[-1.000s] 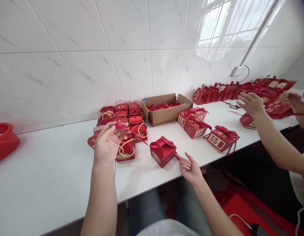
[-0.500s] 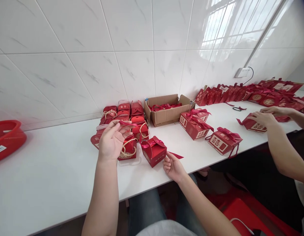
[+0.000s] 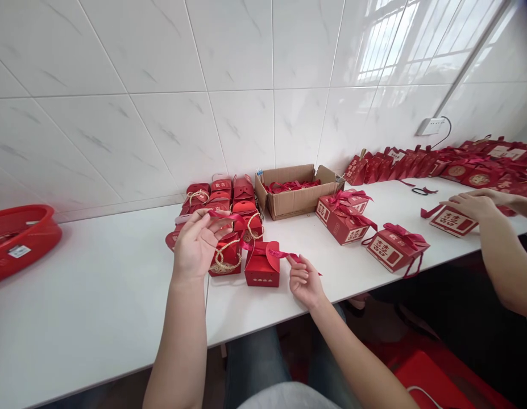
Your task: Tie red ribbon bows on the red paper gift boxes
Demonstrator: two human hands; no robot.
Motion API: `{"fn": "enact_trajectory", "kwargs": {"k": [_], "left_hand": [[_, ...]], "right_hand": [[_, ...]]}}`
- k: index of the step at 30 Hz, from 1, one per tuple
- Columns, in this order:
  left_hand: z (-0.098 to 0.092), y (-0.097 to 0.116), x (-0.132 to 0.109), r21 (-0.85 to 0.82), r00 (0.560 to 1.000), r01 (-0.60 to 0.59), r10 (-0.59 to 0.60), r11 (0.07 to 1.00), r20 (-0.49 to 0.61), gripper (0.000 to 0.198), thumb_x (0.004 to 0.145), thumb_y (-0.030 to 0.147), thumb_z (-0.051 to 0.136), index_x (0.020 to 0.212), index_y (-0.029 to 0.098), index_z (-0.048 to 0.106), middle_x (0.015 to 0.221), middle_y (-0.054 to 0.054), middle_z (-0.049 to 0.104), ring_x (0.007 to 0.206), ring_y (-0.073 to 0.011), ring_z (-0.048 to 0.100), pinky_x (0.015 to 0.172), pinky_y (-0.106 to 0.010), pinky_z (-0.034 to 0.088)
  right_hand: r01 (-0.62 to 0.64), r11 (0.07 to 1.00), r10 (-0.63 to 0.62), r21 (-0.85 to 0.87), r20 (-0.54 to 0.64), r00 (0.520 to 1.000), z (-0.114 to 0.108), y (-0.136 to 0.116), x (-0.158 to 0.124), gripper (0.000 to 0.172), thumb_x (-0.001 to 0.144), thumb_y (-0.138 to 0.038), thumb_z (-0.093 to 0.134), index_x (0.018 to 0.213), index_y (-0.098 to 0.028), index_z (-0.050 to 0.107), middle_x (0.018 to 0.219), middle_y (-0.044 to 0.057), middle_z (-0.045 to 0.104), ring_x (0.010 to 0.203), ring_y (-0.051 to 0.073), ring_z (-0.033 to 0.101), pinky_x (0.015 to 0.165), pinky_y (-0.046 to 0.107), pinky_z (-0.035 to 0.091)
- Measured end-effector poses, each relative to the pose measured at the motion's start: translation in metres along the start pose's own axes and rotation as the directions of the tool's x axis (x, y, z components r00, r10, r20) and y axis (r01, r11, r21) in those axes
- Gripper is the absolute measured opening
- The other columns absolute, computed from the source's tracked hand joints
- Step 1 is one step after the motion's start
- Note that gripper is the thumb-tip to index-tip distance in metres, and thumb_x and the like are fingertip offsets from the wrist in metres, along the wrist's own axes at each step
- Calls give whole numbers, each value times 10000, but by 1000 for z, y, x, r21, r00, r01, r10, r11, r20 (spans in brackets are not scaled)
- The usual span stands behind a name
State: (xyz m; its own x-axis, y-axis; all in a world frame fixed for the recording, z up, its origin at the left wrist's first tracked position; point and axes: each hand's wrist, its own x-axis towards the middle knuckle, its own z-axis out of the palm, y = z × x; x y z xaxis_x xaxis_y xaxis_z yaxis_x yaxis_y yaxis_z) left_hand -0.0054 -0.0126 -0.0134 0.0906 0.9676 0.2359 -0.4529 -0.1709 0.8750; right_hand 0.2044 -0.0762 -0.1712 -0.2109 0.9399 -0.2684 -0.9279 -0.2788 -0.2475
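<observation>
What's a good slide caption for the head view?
Left hand and right hand hold a red ribbon across a small red box.

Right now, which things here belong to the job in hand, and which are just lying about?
In hand: left hand, right hand, red ribbon, small red box.
Lying about: cardboard carton, red basket, rope-handled boxes, bow-tied boxes.

We identify the ribbon point(image 3: 231, 216) as glossy satin cloth and the red box point(image 3: 262, 271) as smooth matt card with gold print. The carton point(image 3: 295, 201) is plain brown corrugated cardboard. We note a smooth white table point(image 3: 96, 284), glazed, reflective wall tiles point(image 3: 161, 85) and a shiny plastic basket point(image 3: 30, 236).
</observation>
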Motion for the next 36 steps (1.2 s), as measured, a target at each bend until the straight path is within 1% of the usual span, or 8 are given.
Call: {"fn": "enact_trajectory", "kwargs": {"k": [4, 7, 10, 14, 19, 23, 28, 36], "left_hand": [[-2, 3, 1, -11, 1000, -10, 10, 1000, -11, 56, 762, 216, 566, 811, 191, 557, 861, -28, 688, 831, -180, 669, 669, -275, 521], [-5, 6, 5, -20, 999, -20, 19, 1000, -49, 51, 751, 205, 571, 796, 188, 557, 838, -26, 681, 844, -184, 662, 664, -275, 516], [-5, 9, 10, -20, 998, -29, 28, 999, -62, 37, 748, 191, 559, 785, 188, 559, 790, -14, 657, 785, -166, 648, 649, -273, 511], [0, 13, 16, -40, 998, -22, 19, 999, -62, 15, 733, 176, 567, 741, 174, 554, 724, -8, 616, 713, -138, 614, 652, -266, 511], [18, 20, 23, -44, 1000, -9, 8, 999, -12, 11, 728, 157, 551, 726, 167, 545, 709, 4, 576, 674, -113, 581, 650, -252, 508], [32, 22, 29, -2, 998, -28, 29, 1000, 62, 35, 733, 160, 544, 699, 156, 552, 681, -3, 561, 669, -122, 571, 628, -261, 516], [42, 21, 39, 40, 992, -50, 45, 998, 115, 39, 704, 179, 608, 704, 142, 595, 718, -12, 592, 689, -122, 577, 605, -238, 501], [56, 25, 49, 82, 993, -48, 38, 995, 115, 58, 676, 167, 645, 695, 123, 612, 684, -19, 596, 638, -117, 576, 549, -221, 462]], "right_hand": [[271, 963, -271, -11, -31, 962, -2, -20, 9, 209, 750, -216, 682, 938, -192, 592, 467, -116, 424, 349, 10, 328, 337, 101, 233], [476, 841, -510, -260, -85, 856, 1, -43, 8, 286, 691, -301, 753, 902, -193, 592, 529, -87, 527, 379, 17, 398, 360, 125, 300], [576, 616, -676, -538, 14, 737, 8, -67, -2, 304, 680, -380, 760, 798, -179, 566, 596, -30, 609, 433, 55, 501, 392, 165, 341], [597, 468, -694, -652, 147, 704, 22, -93, -17, 307, 684, -397, 751, 745, -162, 563, 678, 16, 652, 476, 75, 549, 407, 189, 334], [654, 444, -719, -612, 193, 668, 41, -112, -23, 241, 664, -302, 770, 662, -164, 572, 536, -23, 567, 481, 68, 495, 397, 179, 293], [687, 450, -702, -571, 249, 667, 60, -118, -21, 249, 646, -279, 782, 613, -167, 562, 654, 11, 648, 514, 65, 515, 468, 195, 387], [693, 309, -703, -651, 334, 628, 81, -121, -18, 225, 642, -306, 787, 788, -172, 681, 689, -3, 643, 584, 79, 562, 572, 219, 471], [739, -64, -733, -671, 534, 421, 113, -127, -19, 367, 706, -284, 738, 1055, -238, 634, 706, -21, 625, 644, 106, 579, 577, 239, 480]]}}
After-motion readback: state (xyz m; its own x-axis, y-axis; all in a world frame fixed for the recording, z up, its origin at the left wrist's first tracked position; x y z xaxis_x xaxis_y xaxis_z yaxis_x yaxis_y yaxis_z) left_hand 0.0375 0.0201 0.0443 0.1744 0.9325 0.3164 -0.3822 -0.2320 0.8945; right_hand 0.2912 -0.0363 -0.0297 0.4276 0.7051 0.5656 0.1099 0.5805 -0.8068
